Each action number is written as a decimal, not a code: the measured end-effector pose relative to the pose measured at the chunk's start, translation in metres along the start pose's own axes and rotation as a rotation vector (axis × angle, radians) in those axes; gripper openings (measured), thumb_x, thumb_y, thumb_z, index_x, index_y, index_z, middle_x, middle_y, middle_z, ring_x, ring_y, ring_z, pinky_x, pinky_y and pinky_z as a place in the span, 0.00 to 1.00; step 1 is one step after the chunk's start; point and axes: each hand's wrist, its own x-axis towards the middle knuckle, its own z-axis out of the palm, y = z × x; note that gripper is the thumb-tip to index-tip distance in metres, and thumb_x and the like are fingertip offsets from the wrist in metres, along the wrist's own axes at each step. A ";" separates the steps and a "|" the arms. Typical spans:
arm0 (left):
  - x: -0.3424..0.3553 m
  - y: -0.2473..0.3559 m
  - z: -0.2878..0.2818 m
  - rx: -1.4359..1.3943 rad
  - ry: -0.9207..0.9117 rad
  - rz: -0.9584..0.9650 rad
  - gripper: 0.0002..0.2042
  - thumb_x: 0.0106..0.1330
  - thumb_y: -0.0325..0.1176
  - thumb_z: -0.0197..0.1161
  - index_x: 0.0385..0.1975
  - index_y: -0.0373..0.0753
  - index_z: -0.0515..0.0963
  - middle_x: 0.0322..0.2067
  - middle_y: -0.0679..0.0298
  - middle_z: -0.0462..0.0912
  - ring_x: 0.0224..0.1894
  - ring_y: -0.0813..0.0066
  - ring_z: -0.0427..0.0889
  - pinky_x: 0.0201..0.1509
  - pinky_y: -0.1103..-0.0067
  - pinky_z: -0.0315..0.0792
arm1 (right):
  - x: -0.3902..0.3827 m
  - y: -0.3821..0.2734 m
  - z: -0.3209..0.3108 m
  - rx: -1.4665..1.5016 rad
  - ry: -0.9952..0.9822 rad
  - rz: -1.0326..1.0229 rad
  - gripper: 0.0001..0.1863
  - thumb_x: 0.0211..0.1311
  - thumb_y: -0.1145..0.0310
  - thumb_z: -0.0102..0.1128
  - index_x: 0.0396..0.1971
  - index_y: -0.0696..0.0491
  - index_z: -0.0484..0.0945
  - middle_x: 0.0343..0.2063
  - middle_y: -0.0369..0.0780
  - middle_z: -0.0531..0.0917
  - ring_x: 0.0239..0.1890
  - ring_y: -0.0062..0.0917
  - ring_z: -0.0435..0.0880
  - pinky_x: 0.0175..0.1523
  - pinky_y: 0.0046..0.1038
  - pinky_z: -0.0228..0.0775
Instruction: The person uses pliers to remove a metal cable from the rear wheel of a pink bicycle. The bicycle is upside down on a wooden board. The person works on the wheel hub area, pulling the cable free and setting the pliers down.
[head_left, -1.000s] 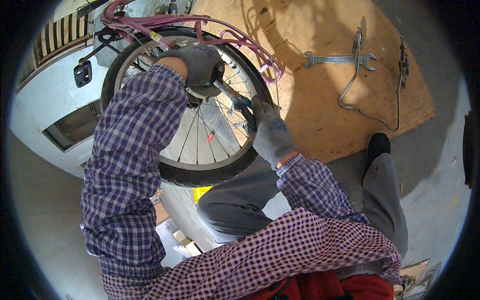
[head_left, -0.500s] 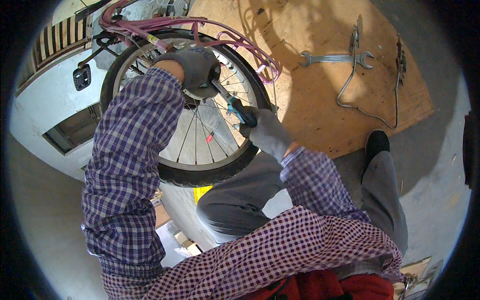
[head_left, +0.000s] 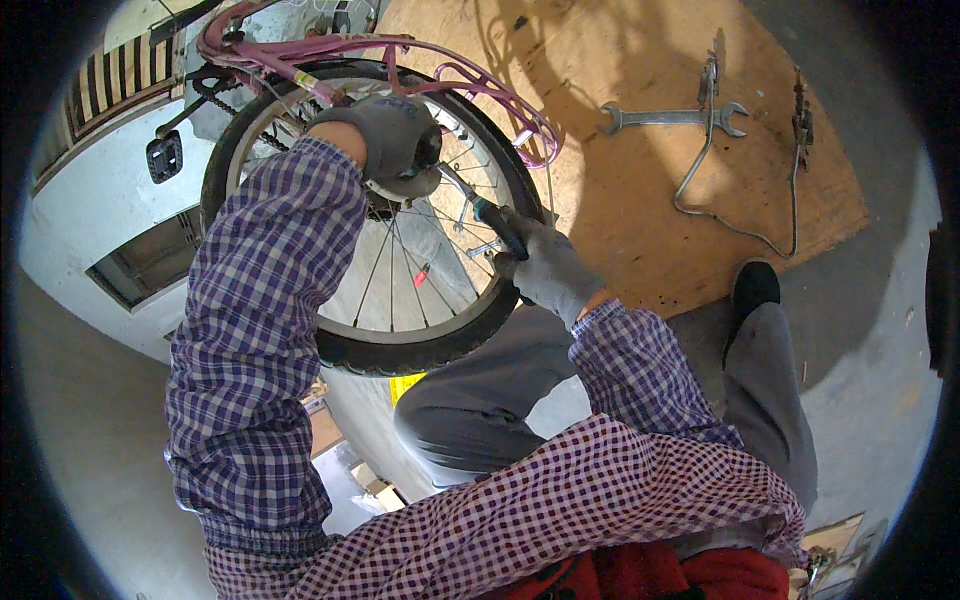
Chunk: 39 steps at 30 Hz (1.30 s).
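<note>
Wearing a grey glove, my left hand (head_left: 385,135) is closed at the hub of a bicycle wheel (head_left: 395,355). Something dark shows at its fingers; what it grips is hidden. My right hand (head_left: 548,268), also gloved, is wrapped round the black-and-teal handle of a hand tool (head_left: 487,212). The tool's metal end points up and left, close to the left hand's fingers; its exact kind is unclear. The wheel has a black tire and thin spokes, and sits by a pink bicycle frame (head_left: 350,42). A red piece (head_left: 421,275) shows among the spokes.
On the wooden board (head_left: 620,240) at right lie an open-end wrench (head_left: 660,117) and a bent cable (head_left: 690,185) with metal parts at its ends. A small metal tool (head_left: 485,248) shows through the spokes. A black pedal (head_left: 164,156) juts out at left. My shoe (head_left: 753,287) touches the board's edge.
My right hand has moved slightly down and right with the tool, whose metal end now sits a little farther from my left hand. The left hand has barely moved.
</note>
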 end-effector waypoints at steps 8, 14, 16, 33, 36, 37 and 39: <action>0.001 -0.003 0.003 -0.022 0.044 0.047 0.15 0.54 0.28 0.70 0.42 0.46 0.89 0.44 0.53 0.88 0.49 0.50 0.87 0.56 0.61 0.81 | -0.002 -0.013 0.010 -0.265 0.210 -0.149 0.34 0.59 0.74 0.70 0.67 0.57 0.71 0.56 0.55 0.80 0.58 0.51 0.80 0.61 0.43 0.77; -0.001 -0.002 0.001 -0.066 0.042 0.023 0.16 0.53 0.24 0.69 0.42 0.45 0.89 0.43 0.54 0.89 0.48 0.52 0.88 0.57 0.62 0.81 | -0.005 -0.027 0.010 -0.515 0.198 -0.094 0.37 0.60 0.74 0.65 0.70 0.61 0.65 0.56 0.54 0.79 0.60 0.50 0.78 0.61 0.43 0.77; -0.003 0.001 -0.001 -0.084 0.031 -0.007 0.17 0.53 0.23 0.69 0.43 0.45 0.89 0.43 0.55 0.89 0.48 0.52 0.88 0.57 0.63 0.81 | -0.006 -0.029 0.014 -0.575 0.194 -0.089 0.38 0.61 0.74 0.64 0.71 0.62 0.63 0.56 0.54 0.79 0.60 0.50 0.78 0.61 0.43 0.77; -0.002 0.004 -0.008 -0.079 -0.062 -0.046 0.17 0.54 0.25 0.69 0.45 0.47 0.88 0.48 0.56 0.87 0.54 0.53 0.85 0.60 0.63 0.79 | -0.001 -0.021 0.033 -0.663 0.260 -0.100 0.37 0.62 0.71 0.62 0.71 0.63 0.63 0.55 0.53 0.78 0.57 0.45 0.78 0.65 0.43 0.70; -0.001 0.005 -0.008 -0.020 -0.064 -0.052 0.17 0.54 0.25 0.69 0.44 0.46 0.88 0.48 0.56 0.88 0.54 0.52 0.86 0.60 0.62 0.79 | -0.002 -0.020 0.035 -0.673 0.297 -0.118 0.33 0.66 0.68 0.58 0.70 0.60 0.66 0.51 0.50 0.80 0.50 0.41 0.81 0.51 0.42 0.78; -0.001 0.005 -0.009 -0.015 -0.080 -0.029 0.17 0.57 0.26 0.68 0.48 0.44 0.86 0.50 0.54 0.87 0.55 0.52 0.86 0.60 0.63 0.79 | -0.002 -0.020 0.034 -0.651 0.329 -0.134 0.31 0.66 0.67 0.59 0.68 0.59 0.69 0.48 0.50 0.82 0.48 0.41 0.83 0.49 0.41 0.79; -0.001 0.004 -0.012 -0.003 -0.112 -0.015 0.18 0.63 0.30 0.65 0.54 0.40 0.83 0.53 0.50 0.86 0.57 0.53 0.85 0.61 0.63 0.80 | 0.000 -0.022 0.026 -0.417 0.268 -0.158 0.26 0.65 0.65 0.61 0.62 0.58 0.75 0.42 0.49 0.84 0.41 0.38 0.85 0.45 0.39 0.79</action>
